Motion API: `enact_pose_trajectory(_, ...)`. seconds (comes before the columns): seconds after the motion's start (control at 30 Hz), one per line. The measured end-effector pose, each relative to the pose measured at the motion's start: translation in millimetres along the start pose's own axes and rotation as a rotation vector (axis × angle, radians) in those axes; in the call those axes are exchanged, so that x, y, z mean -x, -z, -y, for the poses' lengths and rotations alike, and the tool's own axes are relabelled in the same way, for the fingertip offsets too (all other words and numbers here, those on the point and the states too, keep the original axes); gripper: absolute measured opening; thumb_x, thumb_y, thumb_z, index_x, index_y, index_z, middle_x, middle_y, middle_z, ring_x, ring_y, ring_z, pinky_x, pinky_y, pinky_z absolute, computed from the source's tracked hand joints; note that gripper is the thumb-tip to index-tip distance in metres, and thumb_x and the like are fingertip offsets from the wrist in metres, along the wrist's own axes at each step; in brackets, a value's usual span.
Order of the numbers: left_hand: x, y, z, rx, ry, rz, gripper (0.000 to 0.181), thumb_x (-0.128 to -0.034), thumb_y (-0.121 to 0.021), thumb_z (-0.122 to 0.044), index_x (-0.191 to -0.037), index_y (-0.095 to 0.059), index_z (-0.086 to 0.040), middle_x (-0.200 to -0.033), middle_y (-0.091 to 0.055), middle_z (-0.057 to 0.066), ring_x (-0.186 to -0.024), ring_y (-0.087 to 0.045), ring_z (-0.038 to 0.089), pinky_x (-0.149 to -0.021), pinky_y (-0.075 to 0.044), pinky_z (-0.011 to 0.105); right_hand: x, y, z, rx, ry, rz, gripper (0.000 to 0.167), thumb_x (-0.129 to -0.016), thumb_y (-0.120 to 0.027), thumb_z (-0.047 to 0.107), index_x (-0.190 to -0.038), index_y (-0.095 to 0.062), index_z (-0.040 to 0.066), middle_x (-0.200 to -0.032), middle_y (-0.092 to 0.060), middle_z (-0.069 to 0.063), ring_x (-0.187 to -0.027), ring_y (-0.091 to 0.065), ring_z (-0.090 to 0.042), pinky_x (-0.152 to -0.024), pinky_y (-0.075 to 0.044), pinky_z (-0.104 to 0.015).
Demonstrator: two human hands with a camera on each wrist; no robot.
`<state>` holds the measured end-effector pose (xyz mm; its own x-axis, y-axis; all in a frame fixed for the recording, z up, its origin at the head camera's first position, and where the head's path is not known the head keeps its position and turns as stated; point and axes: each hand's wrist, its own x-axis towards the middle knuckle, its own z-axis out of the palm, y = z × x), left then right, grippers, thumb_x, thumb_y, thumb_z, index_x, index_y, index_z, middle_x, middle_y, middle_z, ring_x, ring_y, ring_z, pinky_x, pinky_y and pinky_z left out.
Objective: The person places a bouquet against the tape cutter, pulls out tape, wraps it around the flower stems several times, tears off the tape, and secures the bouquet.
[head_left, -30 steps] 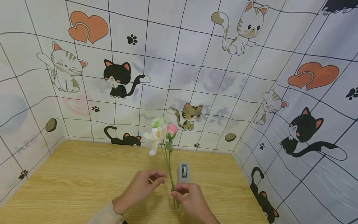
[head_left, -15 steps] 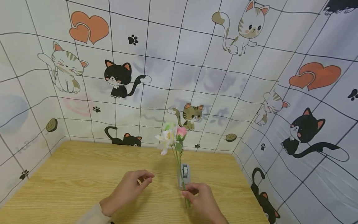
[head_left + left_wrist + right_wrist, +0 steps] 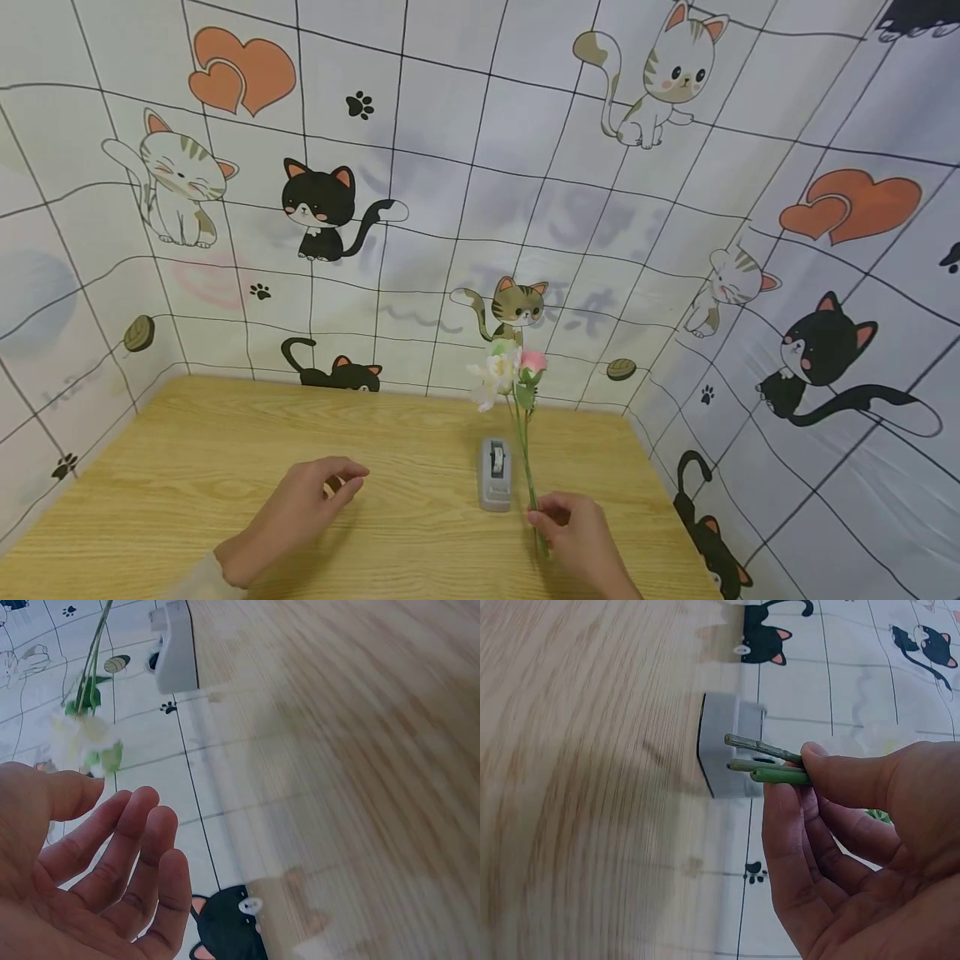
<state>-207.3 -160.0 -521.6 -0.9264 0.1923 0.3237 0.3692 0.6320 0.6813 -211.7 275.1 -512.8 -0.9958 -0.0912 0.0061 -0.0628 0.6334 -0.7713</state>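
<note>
Pinched between thumb and fingers of my right hand (image 3: 576,533) are the lower stems of three artificial flowers (image 3: 527,450), held up over the table. Their heads are a white bloom (image 3: 497,382), a pink rose (image 3: 533,362) and a pale green bloom partly behind. The cut stem ends (image 3: 769,761) stick out past my thumb in the right wrist view. My left hand (image 3: 307,500) hovers to the left, holding nothing, its fingers loosely bent. Between the hands, nearer the flowers, a grey tape dispenser (image 3: 495,492) stands on the table.
The wooden table (image 3: 225,450) meets a white sheet (image 3: 420,250) with grid lines and printed cats, which hangs along the back and both sides.
My right hand has carried the flowers to the right, past the tape dispenser, which is now fully uncovered. My left hand has drawn away to the left.
</note>
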Motion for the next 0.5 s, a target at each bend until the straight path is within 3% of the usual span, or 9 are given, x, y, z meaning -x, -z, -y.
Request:
enact_pose_trajectory(0.3,14.6,23.3,29.2,-0.104,0.052,-0.06,0.015,-0.1088,-0.084,-0.013,-0.123,-0.088,-0.017,-0.104,-0.083,-0.012,-0.087,-0.067,-0.006,-0.072,-0.059,0.022,0.5,17,-17,0.072,-0.108,-0.07,0.008,-0.104,-0.088,0.011,-0.109,-0.087,0.004,-0.098,-0.085,-0.001,-0.086,-0.075,-0.015,-0.067,-0.064,-0.03)
enact_pose_trajectory(0.5,21.1,38.9,41.3,-0.186,0.06,-0.112,0.015,-0.1071,-0.086,-0.014,-0.122,-0.088,-0.015,-0.108,-0.083,-0.008,-0.085,-0.069,-0.001,-0.069,-0.056,0.023,1.2,28,-30,0.125,-0.164,-0.068,0.01,-0.103,-0.09,0.012,-0.108,-0.087,0.004,-0.095,-0.084,-0.001,-0.079,-0.074,-0.016,-0.064,-0.061,-0.032)
